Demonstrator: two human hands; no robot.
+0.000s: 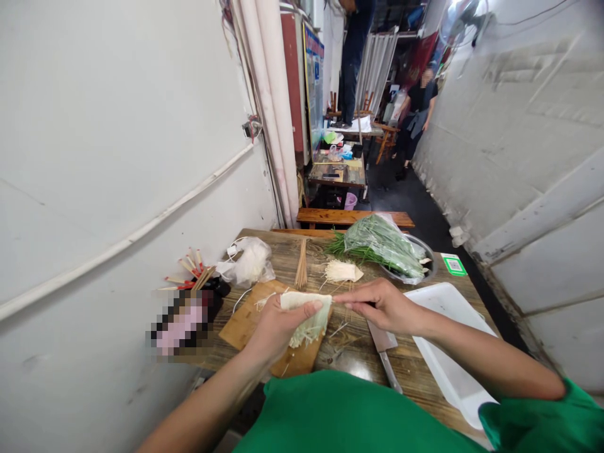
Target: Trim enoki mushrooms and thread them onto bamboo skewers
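My left hand (278, 321) is closed around a pale tofu-skin sheet (306, 301), thumb across its front. Thin white strands like enoki mushrooms (306, 333) hang below the sheet, over the wooden cutting board (240, 314). At the sheet's right edge are the fingertips of my right hand (380, 305), pressed together. Whatever is between them, if anything, is too small to tell. A cleaver (384, 346) lies below my right hand. Beyond both hands are a bundle of bamboo skewers (302, 264) and another pale stack with strands (343, 271).
Bagged green vegetables (384, 245) rest in a metal bowl (427, 251) at the back. A white tray (453, 340) lies under my right forearm. On the left are a plastic bag (252, 261) and red-tipped sticks (191, 270). Two people are farther back, one standing on a table.
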